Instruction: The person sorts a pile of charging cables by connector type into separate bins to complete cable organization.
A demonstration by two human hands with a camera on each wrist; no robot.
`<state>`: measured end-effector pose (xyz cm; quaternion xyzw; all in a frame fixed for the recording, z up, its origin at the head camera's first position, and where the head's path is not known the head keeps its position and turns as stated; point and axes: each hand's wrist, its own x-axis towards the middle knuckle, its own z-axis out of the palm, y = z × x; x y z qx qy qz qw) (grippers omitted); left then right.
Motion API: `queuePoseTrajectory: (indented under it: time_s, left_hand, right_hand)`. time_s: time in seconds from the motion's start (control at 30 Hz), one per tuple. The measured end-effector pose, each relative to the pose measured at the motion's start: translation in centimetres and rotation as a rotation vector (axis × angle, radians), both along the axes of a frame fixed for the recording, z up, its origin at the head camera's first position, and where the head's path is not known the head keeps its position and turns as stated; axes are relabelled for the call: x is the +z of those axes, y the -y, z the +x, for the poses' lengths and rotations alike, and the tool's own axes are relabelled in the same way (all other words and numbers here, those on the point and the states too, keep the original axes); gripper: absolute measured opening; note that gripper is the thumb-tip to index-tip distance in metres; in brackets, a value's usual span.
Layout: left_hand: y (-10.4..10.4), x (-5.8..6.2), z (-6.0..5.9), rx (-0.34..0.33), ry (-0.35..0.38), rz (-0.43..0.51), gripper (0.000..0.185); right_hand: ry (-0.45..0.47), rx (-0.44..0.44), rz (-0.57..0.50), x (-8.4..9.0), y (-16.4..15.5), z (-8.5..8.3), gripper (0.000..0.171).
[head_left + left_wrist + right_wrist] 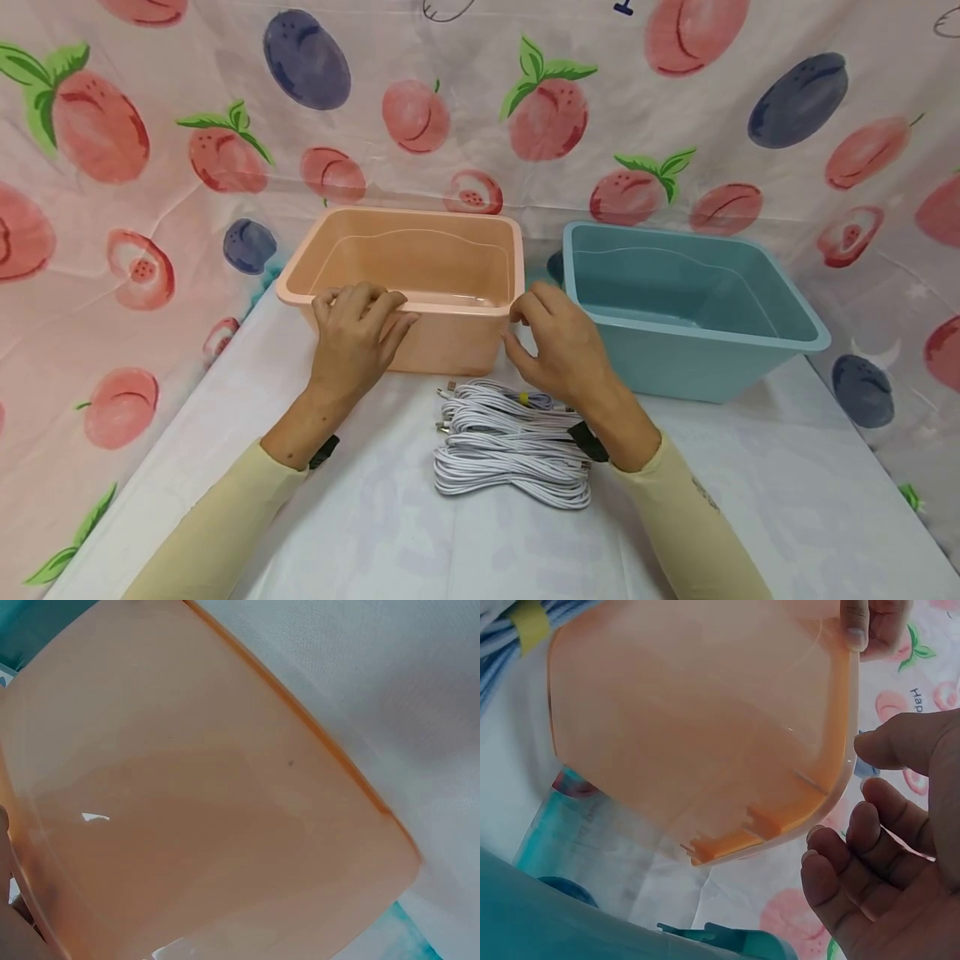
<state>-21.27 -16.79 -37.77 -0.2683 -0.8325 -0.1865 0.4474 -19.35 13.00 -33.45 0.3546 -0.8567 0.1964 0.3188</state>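
An empty orange tub sits at the table's back edge, the left hand gripping its near rim, the right hand apparently open beside its corner. White cables lie bundled, unsorted; a blue tub waits empty.

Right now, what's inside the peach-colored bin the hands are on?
Nothing shows inside the peach bin: its far wall and most of its floor look bare. The near wall and the left hand on the rim hide the front strip of the floor. The white cables lie outside, in front.

blue bin right, cables below
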Motion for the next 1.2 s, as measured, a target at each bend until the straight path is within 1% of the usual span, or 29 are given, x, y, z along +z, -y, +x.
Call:
queuePoseTrajectory:
  time_s: [0.17, 0.3, 0.43, 0.67, 0.83, 0.97, 1.2]
  left_hand:
    - [0.0, -0.1, -0.2, -0.004, -0.006, 0.006, 0.034]
    - [0.0, -0.1, -0.2, -0.006, 0.003, 0.006, 0.033]
    - [0.0, 0.0, -0.1, -0.005, 0.018, -0.001, 0.033]
    - [0.1, 0.1, -0.1, 0.0, 0.015, -0.008, 0.035]
    - [0.2, 0.2, -0.2, 0.006, 0.013, -0.014, 0.033]
    - [0.2, 0.3, -0.3, 0.003, 0.007, -0.011, 0.034]
    - [0.2, 0.3, -0.4, 0.003, 0.008, -0.011, 0.035]
  right_hand:
    - [0.068, -0.011, 0.032, -0.1, -0.3, 0.3, 0.013]
    - [0.111, -0.02, 0.093, -0.3, -0.4, 0.3, 0.011]
    - [0.151, -0.024, 0.148, -0.5, -0.4, 0.2, 0.011]
    - [0.272, -0.052, 0.248, -0.6, -0.5, 0.0, 0.016]
    - [0.349, -0.023, 0.314, -0.9, -0.6, -0.3, 0.016]
    - [0.402, -0.015, 0.345, -1.0, -0.7, -0.6, 0.018]
    - [0.54, -0.002, 0.387, -1.3, -0.8, -1.0, 0.02]
